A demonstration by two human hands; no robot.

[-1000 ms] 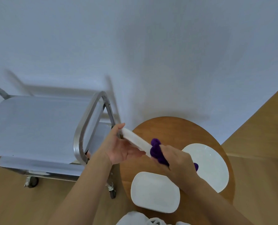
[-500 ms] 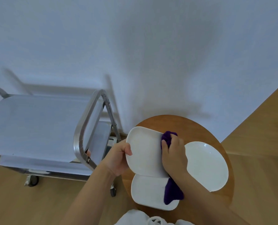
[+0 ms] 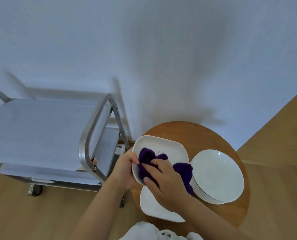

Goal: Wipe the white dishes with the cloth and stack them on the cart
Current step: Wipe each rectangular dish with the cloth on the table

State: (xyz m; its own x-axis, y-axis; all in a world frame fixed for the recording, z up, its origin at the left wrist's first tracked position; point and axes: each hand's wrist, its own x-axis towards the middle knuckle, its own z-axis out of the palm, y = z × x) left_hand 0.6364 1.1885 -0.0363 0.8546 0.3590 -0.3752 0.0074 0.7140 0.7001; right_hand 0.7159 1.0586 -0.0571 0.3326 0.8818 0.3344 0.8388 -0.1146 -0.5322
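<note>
My left hand (image 3: 125,168) grips the left edge of a white squarish dish (image 3: 168,148), holding it above the round wooden table (image 3: 187,132). My right hand (image 3: 163,179) presses a purple cloth (image 3: 148,157) into the dish's inner face; part of the cloth hangs off to the right. A second white squarish dish (image 3: 154,207) lies flat on the table beneath my hands, partly hidden. A stack of round white plates (image 3: 218,175) sits on the table's right side. The metal cart (image 3: 40,134) stands to the left, its top shelf bare.
A white wall rises directly behind the cart and table. The cart's steel handle (image 3: 90,135) arches up close to my left hand. Wooden floor (image 3: 274,161) surrounds the table, and a caster wheel (image 3: 35,190) shows under the cart.
The held dish turned from edge-on to face-up. My right hand slid the cloth from its right edge into the dish's left part.
</note>
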